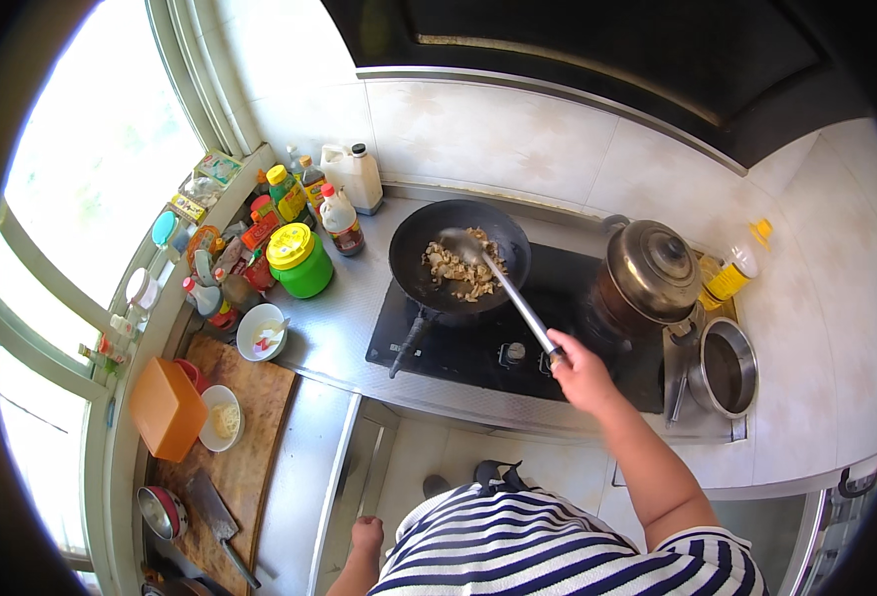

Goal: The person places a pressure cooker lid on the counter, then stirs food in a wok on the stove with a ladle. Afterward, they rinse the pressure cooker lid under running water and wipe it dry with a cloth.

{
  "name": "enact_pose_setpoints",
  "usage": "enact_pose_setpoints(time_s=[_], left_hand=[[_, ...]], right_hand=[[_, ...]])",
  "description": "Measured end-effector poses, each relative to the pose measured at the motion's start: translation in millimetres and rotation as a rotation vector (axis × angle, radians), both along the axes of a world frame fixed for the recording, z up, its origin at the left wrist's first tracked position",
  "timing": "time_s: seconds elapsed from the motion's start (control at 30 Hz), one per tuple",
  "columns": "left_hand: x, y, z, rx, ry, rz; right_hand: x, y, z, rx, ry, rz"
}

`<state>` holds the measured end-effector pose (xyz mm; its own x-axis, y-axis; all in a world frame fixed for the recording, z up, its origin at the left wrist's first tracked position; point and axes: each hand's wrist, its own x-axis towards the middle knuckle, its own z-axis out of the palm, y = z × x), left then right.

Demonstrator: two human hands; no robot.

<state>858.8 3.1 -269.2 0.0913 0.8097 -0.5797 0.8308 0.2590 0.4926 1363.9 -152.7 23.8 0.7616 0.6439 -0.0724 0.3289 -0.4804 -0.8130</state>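
My right hand [581, 371] grips the handle end of a long metal ladle [514, 294]. The ladle's bowl rests among browned, chopped food [457, 272] in a black wok [416, 223]. The wok sits on the left side of a black glass gas cooktop [461, 350], its handle pointing toward me. Low beside my striped shirt, my left hand [368, 532] hangs with its fingers curled in and nothing visible in it. It is away from the counter's things, in front of the cabinet edge.
A lidded metal pot [651, 268] occupies the right burner, with a steel saucepan [723, 369] and an oil bottle [736, 272] beyond. Left are sauce bottles [342, 223], a green jar [301, 264] and white bowls [261, 333]. A cleaver [213, 506] lies on a wooden cutting board [248, 454].
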Motion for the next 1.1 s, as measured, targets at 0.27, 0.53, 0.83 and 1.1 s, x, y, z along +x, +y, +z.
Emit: enact_pose_setpoints(time_s=[0.27, 0.53, 0.83, 1.1], left_hand=[[-16, -16, 11, -0.015, 0.046, -0.012], [-22, -7, -13, -0.046, 0.053, -0.061], [-3, 7, -24, -0.091, 0.053, -0.076], [-11, 9, -26, -0.086, 0.031, -0.048]], right_hand=[[65, 41, -12, 0.098, 0.333, -0.090], [22, 39, 56, -0.232, -0.360, 0.313], [21, -35, 141, -0.396, -0.899, 0.273], [19, -50, 152, -0.425, -0.718, 0.276]])
